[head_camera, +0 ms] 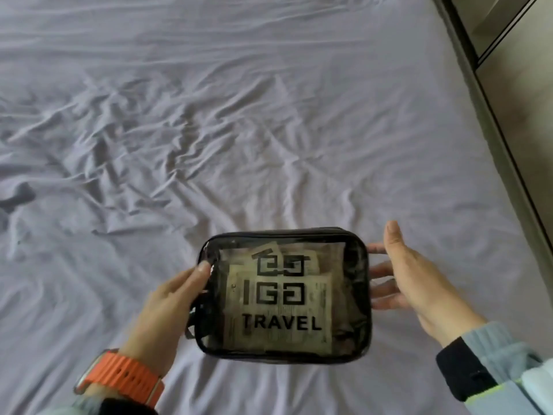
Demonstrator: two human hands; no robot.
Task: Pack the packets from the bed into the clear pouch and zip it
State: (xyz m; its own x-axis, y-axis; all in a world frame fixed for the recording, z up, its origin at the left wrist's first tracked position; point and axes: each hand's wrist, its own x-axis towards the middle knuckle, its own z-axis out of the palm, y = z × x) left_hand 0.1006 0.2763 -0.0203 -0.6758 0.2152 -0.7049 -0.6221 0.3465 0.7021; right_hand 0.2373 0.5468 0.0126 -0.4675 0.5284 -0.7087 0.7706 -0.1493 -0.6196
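The clear pouch [353, 295] with black trim and the print "TRAVEL" is held just above the bed [239, 130], its broad face turned up to me. Pale packets [236, 313] show through the clear wall, stacked flat inside. My left hand [167, 307] grips the pouch's left edge, thumb on top near the upper left corner. At the pouch's right end my right hand [419, 283] is spread flat, fingers apart, fingertips touching or nearly touching the side. The zip along the top edge looks closed, though I cannot be sure. No loose packets lie on the sheet.
The bed is covered by a wrinkled lilac sheet. A dark piece of cloth [15, 199] lies at the far left edge. Along the right runs the bed's edge, with a grey wardrobe or wall panel [514, 70] beyond it.
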